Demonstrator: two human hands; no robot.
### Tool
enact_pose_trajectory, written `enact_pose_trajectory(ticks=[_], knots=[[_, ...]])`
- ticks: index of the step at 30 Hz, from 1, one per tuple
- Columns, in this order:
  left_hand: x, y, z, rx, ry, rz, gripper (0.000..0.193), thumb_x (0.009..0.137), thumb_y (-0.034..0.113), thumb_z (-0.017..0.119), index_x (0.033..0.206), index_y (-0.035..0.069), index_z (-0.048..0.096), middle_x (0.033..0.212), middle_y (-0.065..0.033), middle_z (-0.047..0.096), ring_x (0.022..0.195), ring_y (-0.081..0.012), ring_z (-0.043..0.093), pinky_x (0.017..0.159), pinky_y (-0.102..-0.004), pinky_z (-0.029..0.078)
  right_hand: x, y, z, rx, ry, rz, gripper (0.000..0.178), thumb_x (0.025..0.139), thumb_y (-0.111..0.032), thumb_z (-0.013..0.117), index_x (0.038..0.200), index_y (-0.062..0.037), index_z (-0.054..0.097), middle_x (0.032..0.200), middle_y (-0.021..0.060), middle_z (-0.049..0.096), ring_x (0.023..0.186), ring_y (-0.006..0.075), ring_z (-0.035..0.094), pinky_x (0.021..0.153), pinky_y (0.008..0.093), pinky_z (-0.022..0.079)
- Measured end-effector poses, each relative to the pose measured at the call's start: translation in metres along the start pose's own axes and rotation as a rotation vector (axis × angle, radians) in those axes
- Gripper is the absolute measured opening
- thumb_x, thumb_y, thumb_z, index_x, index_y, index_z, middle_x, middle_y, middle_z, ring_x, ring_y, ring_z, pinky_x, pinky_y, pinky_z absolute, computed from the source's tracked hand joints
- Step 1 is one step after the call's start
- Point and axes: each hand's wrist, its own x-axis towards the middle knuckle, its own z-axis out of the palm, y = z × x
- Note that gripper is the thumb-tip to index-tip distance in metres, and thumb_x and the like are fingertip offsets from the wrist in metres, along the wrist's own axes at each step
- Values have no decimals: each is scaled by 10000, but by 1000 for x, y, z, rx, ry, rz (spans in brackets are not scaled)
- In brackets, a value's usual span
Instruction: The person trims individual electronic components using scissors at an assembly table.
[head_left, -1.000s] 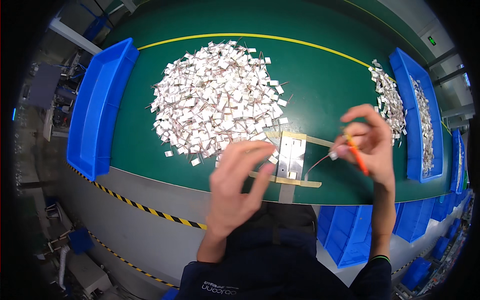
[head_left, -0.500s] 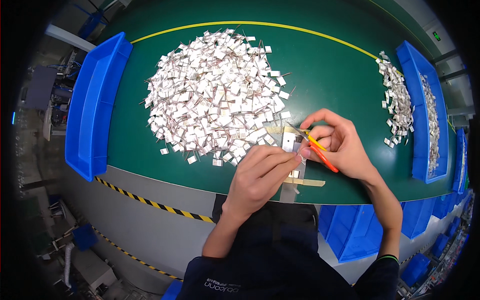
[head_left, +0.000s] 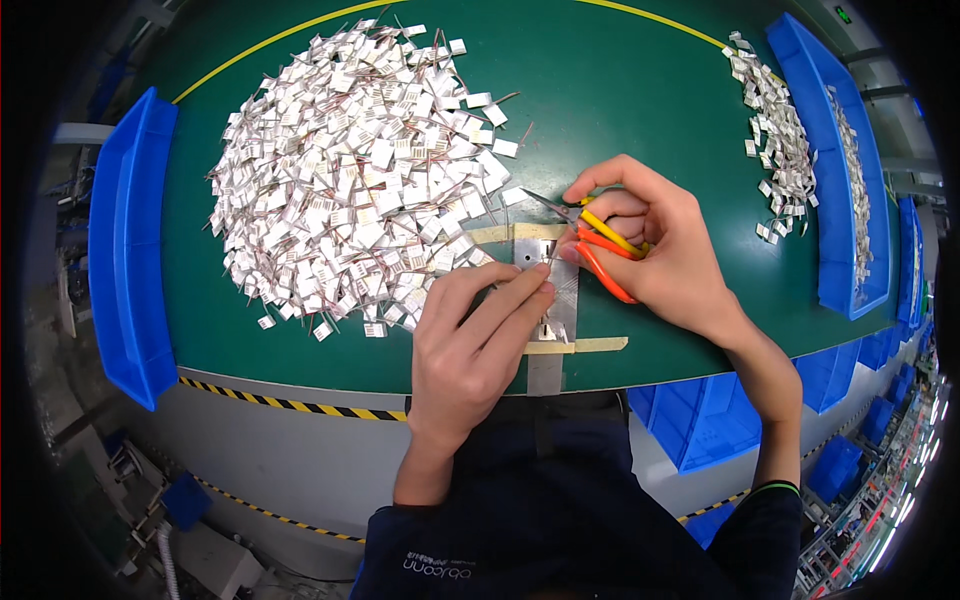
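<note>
My right hand point(head_left: 665, 240) is closed around pliers point(head_left: 605, 236) with one yellow and one orange handle; their slim pointed jaws reach up and left over the table. Its thumb tip is close beside the left fingertips, near a thin wire. My left hand point(head_left: 470, 345) has its fingers bent together, their tips over a small metal plate point(head_left: 563, 315). Whatever they pinch or press is too small and covered to name. Tape strips point(head_left: 600, 345) cross the plate's ends on the green table point(head_left: 660, 130). Left of the hands lies a large pile of white connectors with short wires point(head_left: 350, 180).
A long blue bin point(head_left: 130, 250) stands at the table's left end. On the right are a smaller connector pile point(head_left: 775, 140) and a blue bin point(head_left: 825, 150) containing more. Below the table's front edge sit further blue bins point(head_left: 700, 425).
The view has shifted, so the table's contents appear farther left and higher. The pliers' handles look wider apart and the jaws show more plainly. My left fingers rest lower over the plate.
</note>
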Motion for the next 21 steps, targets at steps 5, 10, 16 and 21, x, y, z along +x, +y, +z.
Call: enact_pose_trajectory(ticks=[5,10,16,21], knots=[[3,2,-2,-1,-36,-20,231,637,-41,725,862,-9,686,974,-80,697,862,-243,626,729,-325,484,2,0,5,-71,13,-103,323,744,87,666,1036,-6,565,771,62,651,645,24,560,562,179,429],[-2,-2,2,10,-53,-9,196,674,22,695,866,-6,666,1036,-90,677,898,-248,622,748,-353,492,3,1,9,-17,56,-31,357,739,95,653,1065,-20,561,842,62,668,697,31,596,597,173,450],[2,-1,-6,23,-116,-5,167,696,27,693,856,-4,653,1057,-97,675,910,-251,624,754,-353,498,6,-6,8,26,31,69,394,747,97,673,1102,-14,541,917,83,679,778,55,630,652,169,471],[-3,-2,-8,-24,-103,-2,172,701,34,679,864,-14,651,1048,-107,674,909,-248,623,770,-360,512,9,-13,8,-23,-18,135,403,758,100,688,1113,-1,526,941,106,686,824,72,645,674,167,481]])
